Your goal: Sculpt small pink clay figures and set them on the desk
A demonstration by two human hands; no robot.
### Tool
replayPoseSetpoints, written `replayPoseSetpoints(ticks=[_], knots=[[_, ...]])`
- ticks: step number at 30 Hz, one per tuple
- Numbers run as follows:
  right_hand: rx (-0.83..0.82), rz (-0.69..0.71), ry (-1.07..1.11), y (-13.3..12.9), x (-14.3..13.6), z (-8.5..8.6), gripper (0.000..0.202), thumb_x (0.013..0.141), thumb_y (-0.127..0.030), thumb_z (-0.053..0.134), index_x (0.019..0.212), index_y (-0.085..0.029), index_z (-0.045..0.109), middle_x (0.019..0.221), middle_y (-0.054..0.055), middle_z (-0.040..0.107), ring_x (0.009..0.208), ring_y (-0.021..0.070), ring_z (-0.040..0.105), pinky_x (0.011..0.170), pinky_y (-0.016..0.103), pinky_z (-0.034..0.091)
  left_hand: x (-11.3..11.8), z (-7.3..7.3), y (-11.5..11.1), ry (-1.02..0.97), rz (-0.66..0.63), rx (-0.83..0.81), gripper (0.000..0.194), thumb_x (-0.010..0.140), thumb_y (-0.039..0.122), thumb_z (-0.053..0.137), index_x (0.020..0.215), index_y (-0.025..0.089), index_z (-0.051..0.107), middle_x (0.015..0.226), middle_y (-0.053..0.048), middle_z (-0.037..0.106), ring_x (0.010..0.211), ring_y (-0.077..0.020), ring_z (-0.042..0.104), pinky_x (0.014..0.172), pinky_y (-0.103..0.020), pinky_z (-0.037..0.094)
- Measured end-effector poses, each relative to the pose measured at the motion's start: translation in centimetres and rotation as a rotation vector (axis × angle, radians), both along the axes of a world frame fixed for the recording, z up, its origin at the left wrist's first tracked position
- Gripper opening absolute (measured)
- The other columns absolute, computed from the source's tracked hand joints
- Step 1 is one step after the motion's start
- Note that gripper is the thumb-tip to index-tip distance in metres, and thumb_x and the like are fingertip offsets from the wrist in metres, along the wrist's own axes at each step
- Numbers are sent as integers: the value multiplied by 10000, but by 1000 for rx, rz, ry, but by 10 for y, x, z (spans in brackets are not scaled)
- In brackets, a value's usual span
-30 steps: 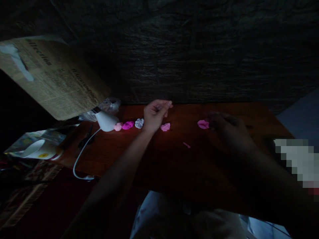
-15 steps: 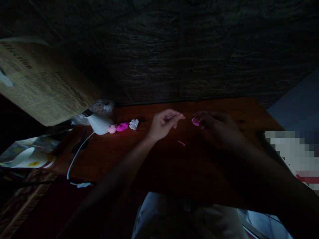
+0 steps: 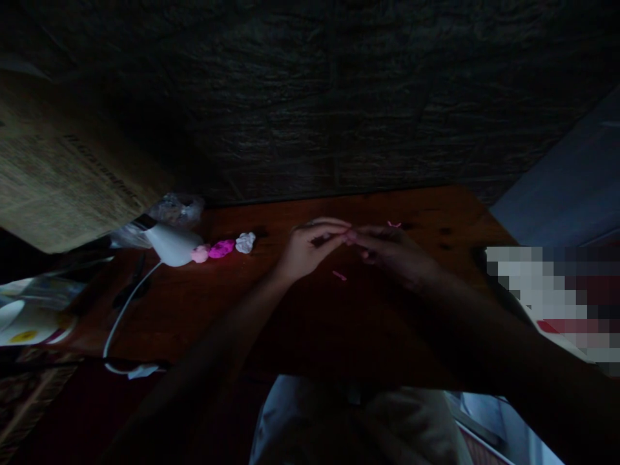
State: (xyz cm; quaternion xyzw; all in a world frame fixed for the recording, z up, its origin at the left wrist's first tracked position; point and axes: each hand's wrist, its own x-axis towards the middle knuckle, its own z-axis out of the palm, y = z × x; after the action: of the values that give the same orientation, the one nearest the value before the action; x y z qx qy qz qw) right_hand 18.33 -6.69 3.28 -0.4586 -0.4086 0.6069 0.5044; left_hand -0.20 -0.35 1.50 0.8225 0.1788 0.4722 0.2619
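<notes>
The fingertips of my left hand (image 3: pixel 312 248) and my right hand (image 3: pixel 394 255) meet above the dark wooden table. Both are pinched together, and whatever lies between them is too small and dim to make out. Just behind my right hand shows a pink piece (image 3: pixel 394 224), partly hidden by the fingers. A thin pink strip (image 3: pixel 340 276) lies on the wood in front of the hands. Left of my left hand, a crumpled-looking white lump (image 3: pixel 245 243), a bright magenta lump (image 3: pixel 221 248) and a pale pink lump (image 3: pixel 199 253) sit in a row.
A white cone-shaped object (image 3: pixel 174 245) with a white cable (image 3: pixel 115 316) stands beside the lumps. Clear plastic (image 3: pixel 177 210) and a printed brown paper bag (image 3: pixel 87 168) are behind it. A white cup (image 3: pixel 33 326) lies at far left. A stone-patterned wall (image 3: pixel 310 116) bounds the table's back.
My right hand has moved left from the pink piece to touch my left hand's fingertips. That piece now shows behind my right hand. The view has shifted slightly right.
</notes>
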Motion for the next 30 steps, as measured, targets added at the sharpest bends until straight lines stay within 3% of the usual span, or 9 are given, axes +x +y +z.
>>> replayPoseSetpoints(ticks=[7,14,25,30], knots=[[29,13,15,0,-2,0,336,540,-447,953,714,-212,788,753,-15,678,587,69,461,507,213,326,3,-6,-2,-42,-33,-152,98,915,238,732,978,187,786,1165,-100,782,790,-108,729,585,-206,553],[21,48,29,0,0,-1,332,568,-448,954,723,-205,789,647,-39,596,585,72,455,517,212,338,4,-4,-1,-32,-34,-134,149,884,202,761,1032,199,781,1209,-104,772,1036,-156,743,778,-250,595],[-95,62,48,3,6,-3,368,501,-410,992,742,-200,809,687,-20,638,619,80,523,524,194,398,2,-6,2,5,-110,-295,147,871,242,773,1005,181,779,1149,-97,790,1028,-159,752,846,-263,590],[-123,101,35,5,9,-8,388,488,-445,999,703,-198,791,650,-17,640,616,81,532,536,193,410,2,-6,0,19,-145,-258,160,858,237,788,1004,172,780,1126,-104,795,993,-162,753,796,-250,569]])
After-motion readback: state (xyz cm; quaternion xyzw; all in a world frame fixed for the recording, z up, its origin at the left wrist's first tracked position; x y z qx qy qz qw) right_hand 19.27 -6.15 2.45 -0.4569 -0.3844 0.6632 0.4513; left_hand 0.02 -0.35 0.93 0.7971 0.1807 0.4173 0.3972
